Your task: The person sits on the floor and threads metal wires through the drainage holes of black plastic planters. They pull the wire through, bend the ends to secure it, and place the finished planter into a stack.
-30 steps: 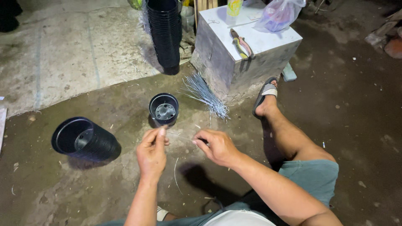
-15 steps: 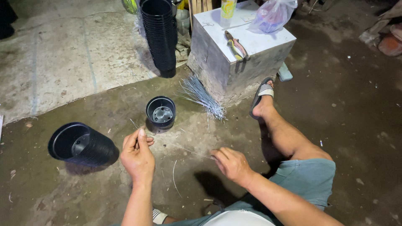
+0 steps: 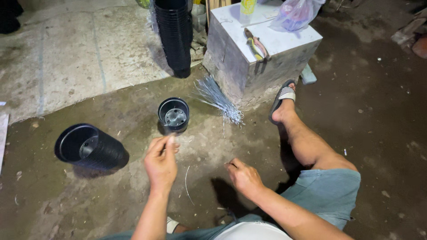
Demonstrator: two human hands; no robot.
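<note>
**Wire Handled Beside a Small Black Pot**

At the far left, a nested stack of black pots [image 3: 91,149] was laid on its side on the dirt floor, its mouth turned towards the camera. Just right of it, the left hand [image 3: 161,164] was raised, thumb pressed to forefinger in a closed pinch. Whether a strand was caught in that pinch could not be told. A single small pot [image 3: 173,114] was set upright just beyond those fingertips, near but not touched, with the holes in its bottom showing. Far behind it, a tall stack of pots [image 3: 174,35] was stood on end.

A loose wire [image 3: 187,184] was left curved on the floor between the two hands, and a bundle of wires [image 3: 218,100] was fanned out against the foot of the pale box [image 3: 249,58]. The right hand [image 3: 243,178] was held low, fingers curled shut with thumb and forefinger drawn together. Nothing could be made out in its grip. Pliers [image 3: 257,46] were laid on the box top, beside a plastic bag [image 3: 296,13]. A sandalled foot [image 3: 283,100] was rested just right of the box.

The step in hand was judged to be fine finger work with wire close by the small pot. Any threading through the pot's holes would call for a firm pinch and a steadied pot.

Against the frame half a second before, the left hand was brought up and closer to the small pot, while the right hand was kept apart from it and low. The pots and the bundle were left where they lay.
</note>
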